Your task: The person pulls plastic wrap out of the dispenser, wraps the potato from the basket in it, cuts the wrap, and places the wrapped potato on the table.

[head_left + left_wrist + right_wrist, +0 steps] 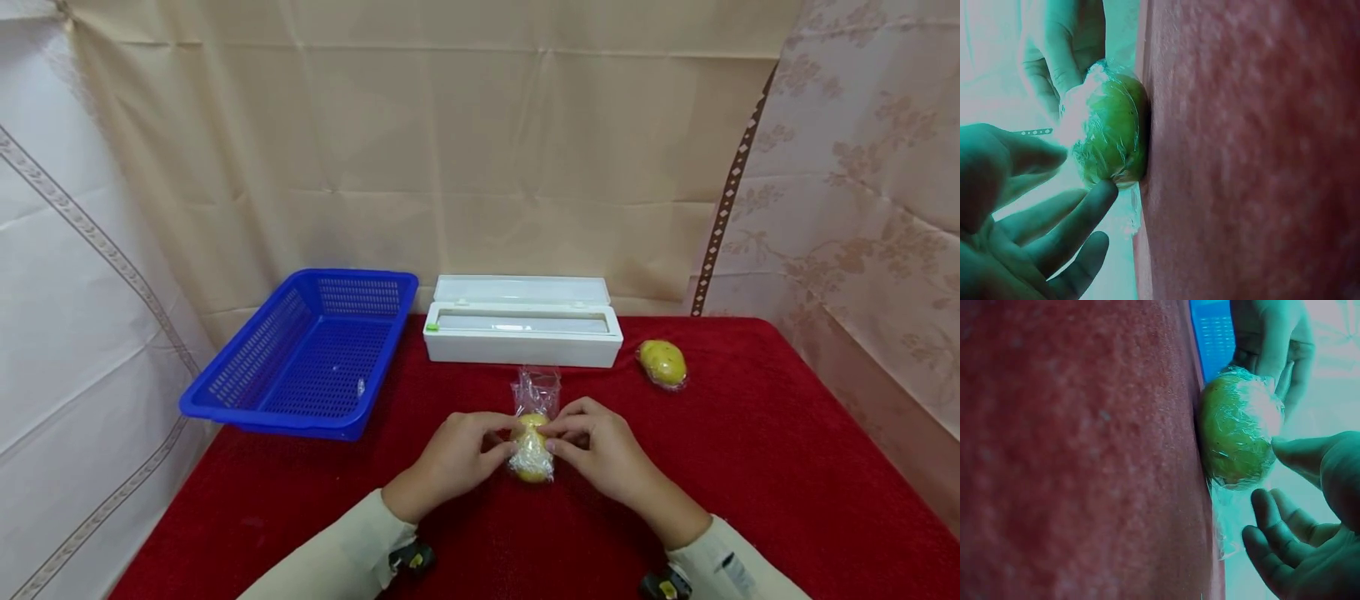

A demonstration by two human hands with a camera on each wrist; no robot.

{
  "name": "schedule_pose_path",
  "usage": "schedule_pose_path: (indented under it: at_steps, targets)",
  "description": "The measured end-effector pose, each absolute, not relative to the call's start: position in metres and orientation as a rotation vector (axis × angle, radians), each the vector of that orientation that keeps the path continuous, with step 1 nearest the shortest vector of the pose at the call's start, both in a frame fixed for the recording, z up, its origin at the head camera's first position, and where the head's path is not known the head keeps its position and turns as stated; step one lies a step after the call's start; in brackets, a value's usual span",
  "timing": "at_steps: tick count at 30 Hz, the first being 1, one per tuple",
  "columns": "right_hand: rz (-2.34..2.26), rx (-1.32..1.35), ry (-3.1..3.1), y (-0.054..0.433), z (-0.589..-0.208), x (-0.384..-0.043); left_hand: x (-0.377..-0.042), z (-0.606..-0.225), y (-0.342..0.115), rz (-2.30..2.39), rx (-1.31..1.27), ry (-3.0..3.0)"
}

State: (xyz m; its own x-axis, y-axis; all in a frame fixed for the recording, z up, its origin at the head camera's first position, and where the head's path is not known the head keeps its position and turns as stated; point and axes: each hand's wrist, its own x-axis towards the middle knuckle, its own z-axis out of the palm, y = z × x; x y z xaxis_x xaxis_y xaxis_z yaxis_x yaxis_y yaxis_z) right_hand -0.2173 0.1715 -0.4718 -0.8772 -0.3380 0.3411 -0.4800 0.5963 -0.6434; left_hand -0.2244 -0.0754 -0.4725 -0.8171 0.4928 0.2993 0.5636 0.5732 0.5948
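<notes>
A yellow potato (532,471) lies on the red cloth in front of me, partly covered by crinkled clear cling film (538,385) that spreads out beyond its far side. From its left side, my left hand (463,454) holds the wrapped potato between thumb and fingers. My right hand (604,446) does the same from the right, its index finger over the top and its thumb at the near side. Both index fingertips come close together over the film. In the left wrist view, one left fingertip presses the film on the potato (1113,128).
A white cling film box (522,348) with its lid raised stands behind the hands. Right of it sits another film-wrapped potato (663,363). A blue plastic basket (288,419) is at the left. Curtains hang behind and beside the red-covered table (750,467).
</notes>
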Motion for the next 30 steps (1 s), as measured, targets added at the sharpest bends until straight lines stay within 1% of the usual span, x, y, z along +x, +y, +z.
schedule_pose_path:
  at_steps: [4,8,14,30]
  targets:
    - [1.144,0.727,-2.611,0.173,-0.471,-0.217,-0.22,-0.469,-0.074,-1.091,-0.783,-2.717]
    - [1.048,0.788,-2.598,0.175,-0.469,-0.217,-0.217,-0.471,-0.072,-1.04,-0.695,-2.852]
    - [0.859,0.871,-2.646,0.176,-0.467,-0.216,-0.217,-0.475,-0.071,-1.037,-0.723,-2.937]
    - [0.583,0.816,-2.69,0.179,-0.457,-0.216,-0.227,-0.467,-0.084,-1.054,-0.745,-2.887]
